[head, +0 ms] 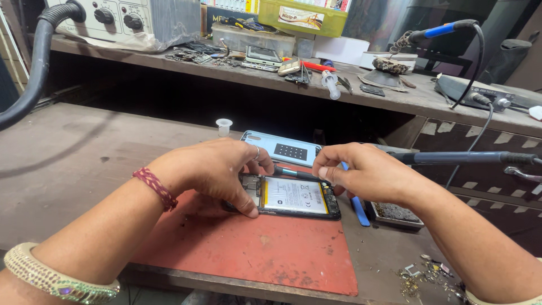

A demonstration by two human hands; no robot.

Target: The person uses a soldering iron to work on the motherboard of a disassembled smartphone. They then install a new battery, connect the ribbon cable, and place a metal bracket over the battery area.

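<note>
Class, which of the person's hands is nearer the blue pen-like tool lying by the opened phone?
Right. The right hand is over the blue tool; the left hand is across the phone.

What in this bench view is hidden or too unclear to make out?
Head view only:
- Left end of the opened phone: covered by the left hand.
- Tip of the screwdriver: hidden among the left hand's fingers.
- What the right hand pinches: tucked under its fingers; the blue tool beneath it is partly covered.
- Small metal parts at the bench corner: too small to identify, cut off by the bottom edge.
</note>
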